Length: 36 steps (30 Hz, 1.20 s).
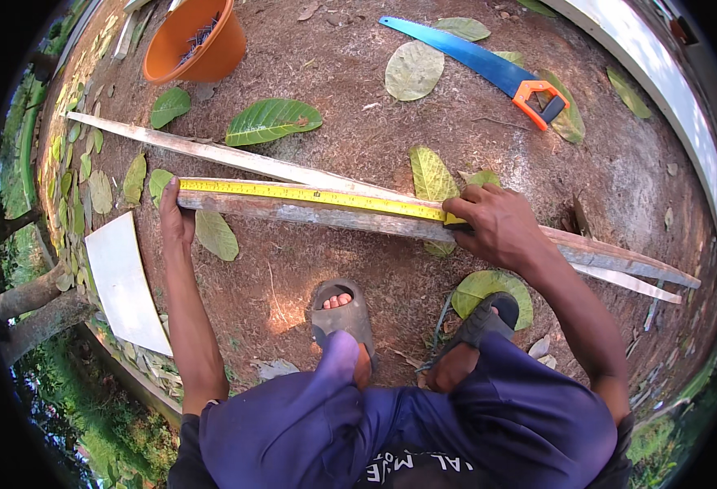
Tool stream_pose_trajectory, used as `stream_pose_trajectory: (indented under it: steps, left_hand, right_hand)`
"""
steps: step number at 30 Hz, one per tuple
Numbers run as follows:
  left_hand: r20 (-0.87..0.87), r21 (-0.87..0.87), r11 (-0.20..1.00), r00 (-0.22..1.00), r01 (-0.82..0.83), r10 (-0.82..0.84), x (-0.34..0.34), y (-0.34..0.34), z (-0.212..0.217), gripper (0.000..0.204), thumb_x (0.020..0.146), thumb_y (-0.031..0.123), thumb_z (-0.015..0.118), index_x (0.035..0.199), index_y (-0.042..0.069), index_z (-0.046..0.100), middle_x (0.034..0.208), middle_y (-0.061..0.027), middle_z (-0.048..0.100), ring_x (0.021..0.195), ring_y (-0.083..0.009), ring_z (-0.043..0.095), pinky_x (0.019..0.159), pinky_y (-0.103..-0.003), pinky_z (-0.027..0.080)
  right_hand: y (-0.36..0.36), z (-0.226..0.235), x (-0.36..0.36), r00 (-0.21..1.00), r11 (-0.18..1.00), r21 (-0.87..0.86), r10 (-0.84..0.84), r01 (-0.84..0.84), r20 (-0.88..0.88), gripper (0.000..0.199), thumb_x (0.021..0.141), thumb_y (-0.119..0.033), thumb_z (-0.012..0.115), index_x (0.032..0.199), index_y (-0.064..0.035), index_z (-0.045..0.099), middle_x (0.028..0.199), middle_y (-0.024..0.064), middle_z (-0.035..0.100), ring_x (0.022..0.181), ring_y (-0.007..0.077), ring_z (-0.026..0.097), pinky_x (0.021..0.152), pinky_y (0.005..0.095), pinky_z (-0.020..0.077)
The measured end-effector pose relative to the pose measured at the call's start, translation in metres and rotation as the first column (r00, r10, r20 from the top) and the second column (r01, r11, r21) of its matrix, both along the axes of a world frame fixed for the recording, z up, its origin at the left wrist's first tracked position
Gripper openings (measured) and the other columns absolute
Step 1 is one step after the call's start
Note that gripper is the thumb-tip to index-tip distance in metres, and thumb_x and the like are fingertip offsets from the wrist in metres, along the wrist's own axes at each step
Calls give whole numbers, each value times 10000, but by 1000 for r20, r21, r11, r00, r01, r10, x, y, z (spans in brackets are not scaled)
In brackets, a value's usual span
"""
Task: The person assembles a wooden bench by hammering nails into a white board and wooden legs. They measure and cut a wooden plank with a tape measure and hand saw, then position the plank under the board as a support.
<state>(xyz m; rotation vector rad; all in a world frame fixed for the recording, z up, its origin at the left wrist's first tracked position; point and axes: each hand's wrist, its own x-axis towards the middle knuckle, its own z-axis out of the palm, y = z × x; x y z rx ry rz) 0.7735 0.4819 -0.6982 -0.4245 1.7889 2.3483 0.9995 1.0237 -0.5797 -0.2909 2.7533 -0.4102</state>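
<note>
A yellow tape measure [318,195] is drawn out along the top of a long weathered wooden plank [334,215]. My left hand [176,213] is closed round the plank's left end, with the thumb at the tape's end. Farther right, my right hand [493,224] grips the tape measure's case, mostly hidden under the fingers, against the plank. The plank runs on past my right hand toward the right. Behind it, a second, paler wooden strip [236,156] lies on the ground and crosses under the plank.
A blue handsaw [464,61] with an orange handle lies at the far right, among large leaves [273,122]. An orange bucket [195,41] holding nails stands at the far left. A white board [128,281] lies left of my left forearm. My sandalled feet [344,318] are close by.
</note>
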Motion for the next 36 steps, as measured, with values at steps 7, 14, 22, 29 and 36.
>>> stream_pose_trajectory:
  steps: [7,14,22,29,36]
  left_hand:
    - [-7,7,1000,1000,7,-7,-6,6,2,224,999,307,666,1099,117,602,1047,-35,638,1001,-185,623,947,-401,494]
    - [101,-161,986,994,45,-29,-11,14,11,251,999,330,660,1091,108,591,1028,-41,634,970,-180,630,916,-400,508]
    - [-301,-911,264,948,-317,102,8,52,31,537,982,359,669,1321,-36,532,1168,-185,652,1110,-315,628,989,-424,474]
    - [-362,-882,461,759,-92,-541,82,195,71,243,915,177,724,1097,15,707,1181,-142,692,1215,-322,602,1141,-499,354]
    - [-206,-952,304,643,43,-738,122,226,54,203,924,194,687,1046,43,748,1183,-113,702,1223,-308,602,1188,-596,263]
  right_hand:
    - [29,9,0,998,997,58,-48,46,34,341,836,-364,748,1074,-135,664,1008,81,636,981,298,660,802,455,550]
    - [33,-19,7,995,998,-39,-49,46,-83,331,910,-354,707,1188,-175,686,1057,54,635,978,276,654,806,417,554]
    - [28,-20,5,991,996,-70,-56,47,-124,262,919,-324,697,1135,-179,725,1046,47,643,943,266,651,794,403,556]
    - [32,-22,9,984,997,-64,-52,41,-171,240,925,-309,688,1118,-170,724,1007,57,639,930,267,650,787,399,556]
    - [31,-17,0,989,999,-37,8,-13,-149,234,896,-287,710,1094,-163,725,978,53,654,962,261,661,778,405,560]
